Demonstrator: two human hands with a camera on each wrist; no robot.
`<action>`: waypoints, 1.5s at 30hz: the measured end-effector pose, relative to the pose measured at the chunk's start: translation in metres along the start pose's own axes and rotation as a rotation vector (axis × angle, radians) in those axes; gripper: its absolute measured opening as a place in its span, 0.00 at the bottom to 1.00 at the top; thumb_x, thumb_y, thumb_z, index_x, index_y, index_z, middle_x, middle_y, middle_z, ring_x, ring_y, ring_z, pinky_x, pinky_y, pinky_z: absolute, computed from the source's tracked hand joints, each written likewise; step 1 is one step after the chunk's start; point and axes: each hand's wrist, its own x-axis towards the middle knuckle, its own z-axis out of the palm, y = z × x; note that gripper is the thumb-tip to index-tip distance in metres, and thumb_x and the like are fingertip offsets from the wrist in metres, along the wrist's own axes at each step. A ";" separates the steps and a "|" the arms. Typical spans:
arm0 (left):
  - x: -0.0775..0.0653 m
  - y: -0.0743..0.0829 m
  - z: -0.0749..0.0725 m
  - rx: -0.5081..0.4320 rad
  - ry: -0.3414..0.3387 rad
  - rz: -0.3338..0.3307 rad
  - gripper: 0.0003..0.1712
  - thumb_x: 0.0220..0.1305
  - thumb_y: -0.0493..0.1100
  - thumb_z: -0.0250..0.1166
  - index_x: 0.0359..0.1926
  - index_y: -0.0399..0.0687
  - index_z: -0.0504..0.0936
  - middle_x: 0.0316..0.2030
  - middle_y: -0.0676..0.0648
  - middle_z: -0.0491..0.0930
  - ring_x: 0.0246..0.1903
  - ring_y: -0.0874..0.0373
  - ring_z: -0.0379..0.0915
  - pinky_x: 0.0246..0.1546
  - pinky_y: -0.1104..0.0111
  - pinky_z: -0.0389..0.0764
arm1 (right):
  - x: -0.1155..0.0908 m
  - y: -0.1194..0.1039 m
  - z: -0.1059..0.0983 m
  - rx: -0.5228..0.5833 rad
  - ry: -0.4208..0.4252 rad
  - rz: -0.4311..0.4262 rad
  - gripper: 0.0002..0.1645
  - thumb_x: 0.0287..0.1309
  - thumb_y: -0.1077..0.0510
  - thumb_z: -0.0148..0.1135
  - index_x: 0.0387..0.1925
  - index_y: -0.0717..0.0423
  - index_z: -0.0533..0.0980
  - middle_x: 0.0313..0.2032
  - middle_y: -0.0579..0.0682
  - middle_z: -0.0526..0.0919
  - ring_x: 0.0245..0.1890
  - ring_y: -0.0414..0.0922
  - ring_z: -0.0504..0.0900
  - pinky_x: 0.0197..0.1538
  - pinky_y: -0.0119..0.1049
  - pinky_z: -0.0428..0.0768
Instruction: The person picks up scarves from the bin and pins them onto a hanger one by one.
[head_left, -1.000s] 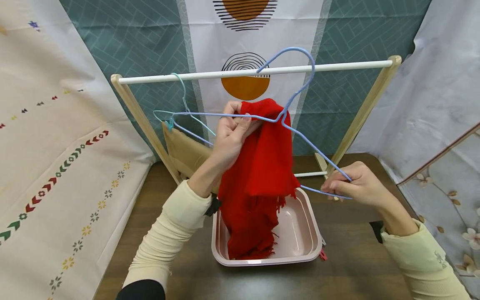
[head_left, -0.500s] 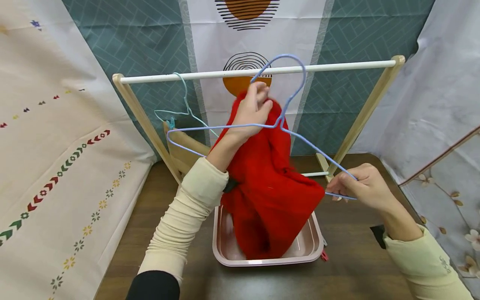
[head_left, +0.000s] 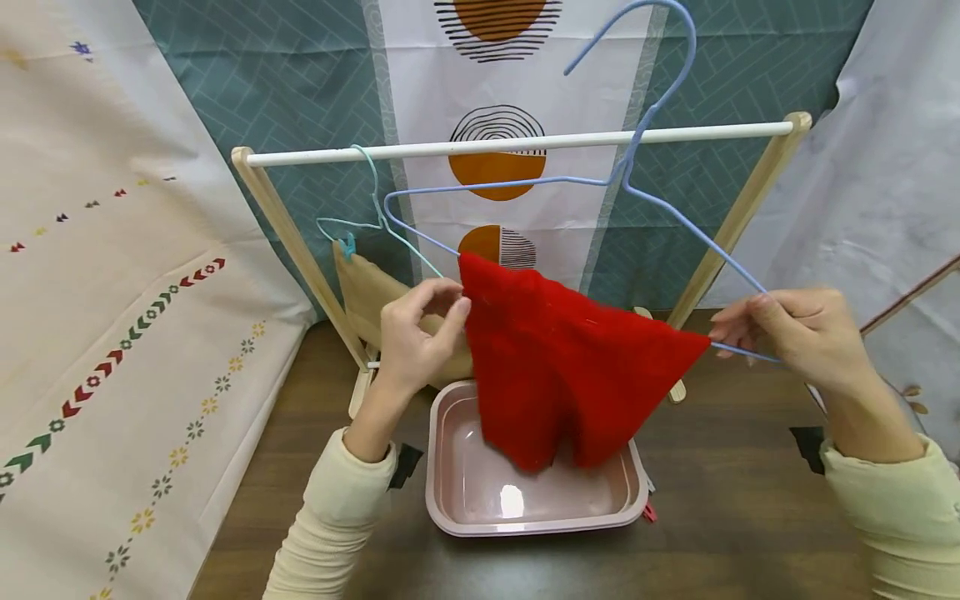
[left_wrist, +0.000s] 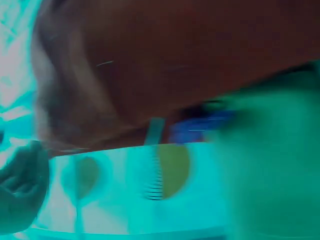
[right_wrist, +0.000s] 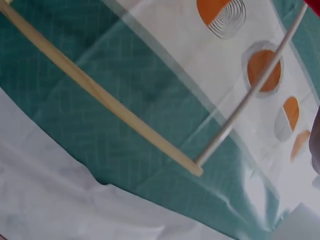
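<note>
A red scarf (head_left: 555, 358) is draped over the lower bar of a blue hanger (head_left: 510, 183), its folds hanging down above a pink basin. My left hand (head_left: 416, 337) pinches at the scarf's left edge, thumb and forefinger drawn together. With my right hand (head_left: 810, 333) I grip the hanger's right corner, beside the scarf's pointed right end. The hanger is tilted, its hook pointing up in front of the rack. In the blurred, colour-shifted left wrist view, the scarf (left_wrist: 190, 55) fills the top.
A rack with a white rail (head_left: 555, 143) and wooden legs stands behind. On its left hangs a mint hanger (head_left: 375, 192) with tan cloth (head_left: 367, 292) clipped to it. The pink basin (head_left: 532, 529) sits on the dark table (head_left: 720, 517), with a red clip (head_left: 649, 510) beside it.
My left hand has come from behind the hanger, down and left to the scarf's edge. The scarf now lies over the lower bar and has lifted out of the basin. The hanger has risen rightward.
</note>
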 end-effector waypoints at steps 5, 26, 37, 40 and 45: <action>-0.012 -0.018 0.012 -0.116 -0.190 -0.340 0.23 0.52 0.35 0.66 0.49 0.31 0.71 0.38 0.37 0.76 0.37 0.46 0.73 0.38 0.55 0.77 | 0.020 -0.007 -0.012 -0.002 0.016 -0.052 0.18 0.59 0.78 0.39 0.27 0.79 0.77 0.25 0.54 0.84 0.19 0.40 0.79 0.25 0.24 0.76; 0.035 0.023 -0.016 -0.622 -0.117 -0.303 0.12 0.65 0.28 0.47 0.47 0.37 0.71 0.35 0.51 0.76 0.33 0.58 0.73 0.35 0.69 0.75 | 0.036 -0.013 -0.031 0.122 -0.062 -0.045 0.21 0.57 0.81 0.32 0.26 0.83 0.75 0.25 0.59 0.82 0.18 0.44 0.79 0.19 0.28 0.73; 0.021 0.008 -0.018 -0.621 -0.248 -0.459 0.32 0.54 0.25 0.56 0.56 0.53 0.58 0.45 0.44 0.72 0.41 0.49 0.74 0.36 0.57 0.79 | 0.039 -0.015 -0.020 -0.041 0.011 0.045 0.19 0.57 0.78 0.39 0.24 0.76 0.78 0.21 0.54 0.82 0.15 0.41 0.79 0.20 0.25 0.74; 0.019 0.009 -0.012 -0.633 -0.205 -0.409 0.35 0.51 0.25 0.58 0.54 0.56 0.56 0.39 0.44 0.75 0.35 0.50 0.76 0.31 0.57 0.80 | 0.039 -0.012 -0.017 -0.140 -0.008 0.124 0.19 0.58 0.78 0.42 0.25 0.71 0.80 0.20 0.51 0.82 0.15 0.39 0.78 0.20 0.24 0.73; 0.019 0.012 -0.001 -0.682 -0.072 -0.238 0.29 0.53 0.22 0.54 0.56 0.43 0.67 0.38 0.48 0.77 0.35 0.54 0.75 0.35 0.66 0.78 | 0.030 -0.002 -0.011 -0.327 -0.112 0.161 0.19 0.59 0.76 0.45 0.26 0.61 0.81 0.20 0.46 0.82 0.14 0.36 0.76 0.16 0.27 0.72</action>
